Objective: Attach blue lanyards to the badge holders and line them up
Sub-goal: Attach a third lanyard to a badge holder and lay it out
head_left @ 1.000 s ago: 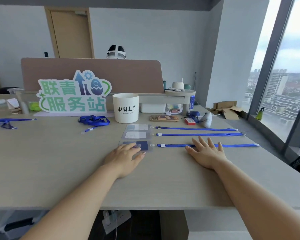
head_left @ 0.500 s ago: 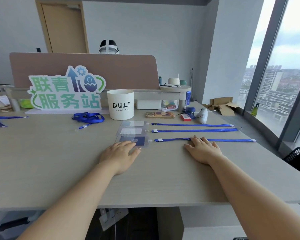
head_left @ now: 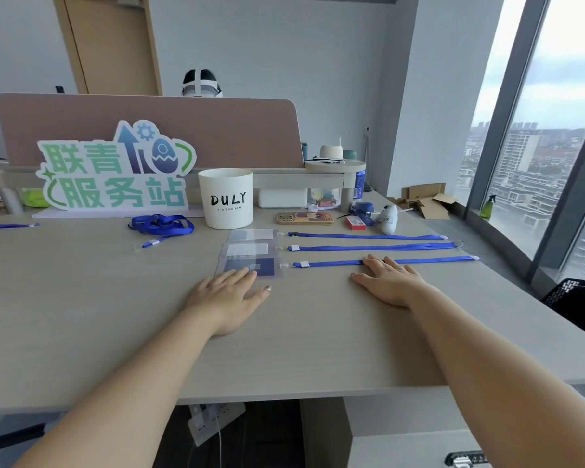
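Has drawn the fingers of the right hand (head_left: pixel 390 282) closer together since a second ago; otherwise keeps both hands in place on the table (head_left: pixel 81 315). Rests the left hand (head_left: pixel 228 297) palm down, fingers straight and gripping nothing, fingertips on the near edge of the near holder (head_left: pixel 265 266), the one with a dark card inside. Lays the right hand flat too, holding nothing, fingertips on the near lanyard (head_left: pixel 331 263) about midway along the strap.

Three holders in a column at 12 o'clock from the left hand: near holder, then middle holder (head_left: pixel 247 249), then far holder (head_left: pixel 252 235), each touching or overlapping the next. Three straps stretched parallel toward 3 o'clock from that column, one level with each holder: near lanyard, middle lanyard (head_left: pixel 368 247), far lanyard (head_left: pixel 368 236). Cannot tell whether the clips actually join the holders.

White cup (head_left: pixel 226 198) at 12 o'clock beyond the column. Loose lanyard bundle (head_left: pixel 163 224) at 10 o'clock from the left hand. Phone (head_left: pixel 305 218) at 3 o'clock from the cup.
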Action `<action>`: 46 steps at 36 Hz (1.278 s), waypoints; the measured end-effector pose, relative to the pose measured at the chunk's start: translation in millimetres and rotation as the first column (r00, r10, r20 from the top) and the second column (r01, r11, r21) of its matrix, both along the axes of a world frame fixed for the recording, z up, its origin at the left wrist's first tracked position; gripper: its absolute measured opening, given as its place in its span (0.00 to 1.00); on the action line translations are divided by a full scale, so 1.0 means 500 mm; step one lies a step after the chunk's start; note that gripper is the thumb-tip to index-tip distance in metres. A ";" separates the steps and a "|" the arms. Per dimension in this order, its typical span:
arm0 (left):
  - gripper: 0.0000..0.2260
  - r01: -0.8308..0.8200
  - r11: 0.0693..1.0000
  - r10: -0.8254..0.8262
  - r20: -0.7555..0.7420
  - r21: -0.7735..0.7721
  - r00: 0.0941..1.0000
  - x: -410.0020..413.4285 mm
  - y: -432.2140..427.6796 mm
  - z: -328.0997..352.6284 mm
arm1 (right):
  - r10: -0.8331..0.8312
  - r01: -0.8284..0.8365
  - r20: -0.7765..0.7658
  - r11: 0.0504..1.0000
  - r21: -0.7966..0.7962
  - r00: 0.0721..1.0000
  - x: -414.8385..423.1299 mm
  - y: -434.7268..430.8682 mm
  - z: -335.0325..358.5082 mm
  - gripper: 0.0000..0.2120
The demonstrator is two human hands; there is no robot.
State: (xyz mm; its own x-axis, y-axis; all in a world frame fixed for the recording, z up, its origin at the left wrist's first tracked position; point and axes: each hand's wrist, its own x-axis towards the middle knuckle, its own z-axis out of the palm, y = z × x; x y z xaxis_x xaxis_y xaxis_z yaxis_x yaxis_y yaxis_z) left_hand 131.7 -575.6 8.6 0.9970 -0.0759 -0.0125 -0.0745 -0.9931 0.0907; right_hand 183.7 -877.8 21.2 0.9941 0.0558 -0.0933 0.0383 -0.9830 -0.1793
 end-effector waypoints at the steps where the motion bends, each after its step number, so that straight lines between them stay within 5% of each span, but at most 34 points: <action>1: 0.31 0.002 1.000 -0.002 -0.026 0.017 1.000 -0.001 -0.001 0.003 | 0.002 -0.002 -0.001 1.000 -0.002 1.000 0.002 -0.001 0.000 0.33; 19: 0.31 0.014 1.000 -0.013 -0.027 0.021 1.000 -0.004 -0.004 0.002 | 0.009 -0.008 0.027 1.000 -0.028 1.000 0.016 -0.008 -0.013 0.34; 31: 0.27 0.060 0.991 -0.034 0.210 -0.120 0.977 -0.005 0.010 -0.010 | 0.011 -0.020 0.237 0.999 0.036 0.972 -0.003 -0.001 -0.018 0.31; 38: 0.25 0.029 0.978 0.039 0.317 -0.207 0.948 -0.061 0.130 -0.010 | 0.200 -0.228 0.308 0.972 0.056 0.930 -0.032 0.131 -0.003 0.28; 46: 0.25 -0.279 0.942 0.328 0.347 -0.184 0.879 -0.167 0.411 -0.013 | 0.534 -0.570 0.347 0.822 0.003 0.771 -0.060 0.436 -0.013 0.27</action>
